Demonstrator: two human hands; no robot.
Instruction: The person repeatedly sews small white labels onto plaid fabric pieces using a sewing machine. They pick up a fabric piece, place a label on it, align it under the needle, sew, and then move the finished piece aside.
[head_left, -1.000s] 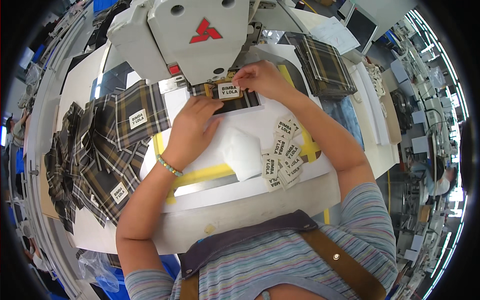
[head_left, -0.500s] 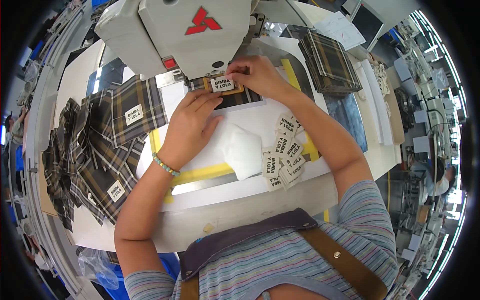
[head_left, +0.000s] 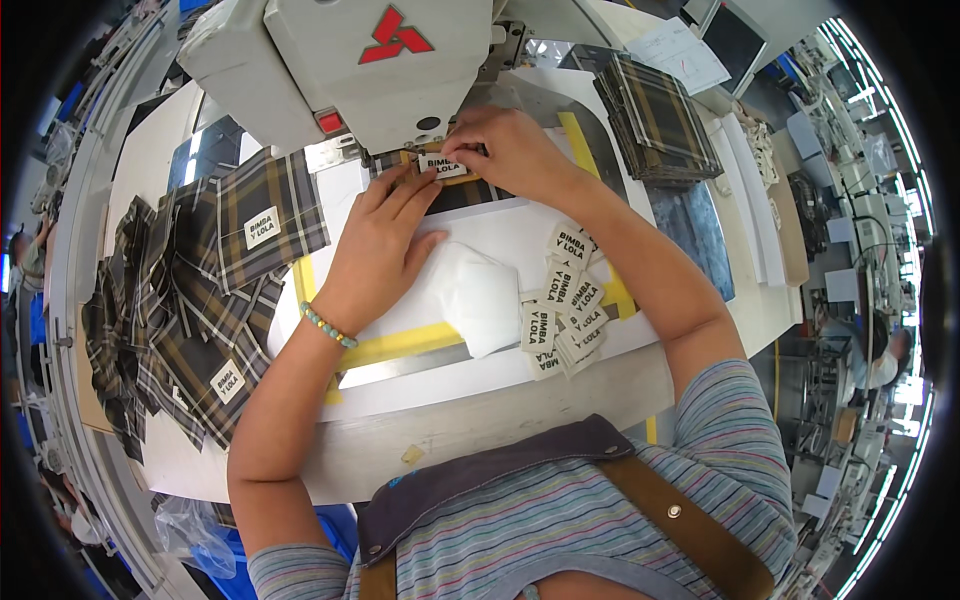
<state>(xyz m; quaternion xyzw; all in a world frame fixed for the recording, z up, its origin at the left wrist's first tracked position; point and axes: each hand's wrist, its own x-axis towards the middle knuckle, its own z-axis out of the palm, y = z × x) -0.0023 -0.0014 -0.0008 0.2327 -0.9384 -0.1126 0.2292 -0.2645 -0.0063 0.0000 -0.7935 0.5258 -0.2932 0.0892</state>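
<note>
My left hand [head_left: 392,225] reaches under the sewing machine head [head_left: 375,75], fingers extended and touching a small white printed label [head_left: 437,162] in a tan frame [head_left: 463,178], over dark plaid fabric [head_left: 478,195]. My right hand [head_left: 512,158] is at the label's upper right, thumb and index closed on its edge. A pile of similar labels [head_left: 565,325] lies below my right forearm, beside a folded white sheet [head_left: 472,305].
Loose plaid pieces [head_left: 180,295], some with labels, cover the left of the table. A plaid stack [head_left: 655,120] sits at the back right near papers [head_left: 670,55] and a dark screen [head_left: 725,55]. A blue bin [head_left: 330,532] is below the front edge. Co-workers are at both far sides.
My left fingers have moved up onto the label's lower edge. My right hand stays at the label, shifted slightly up and left in the picture, along with the machine as the view moved.
</note>
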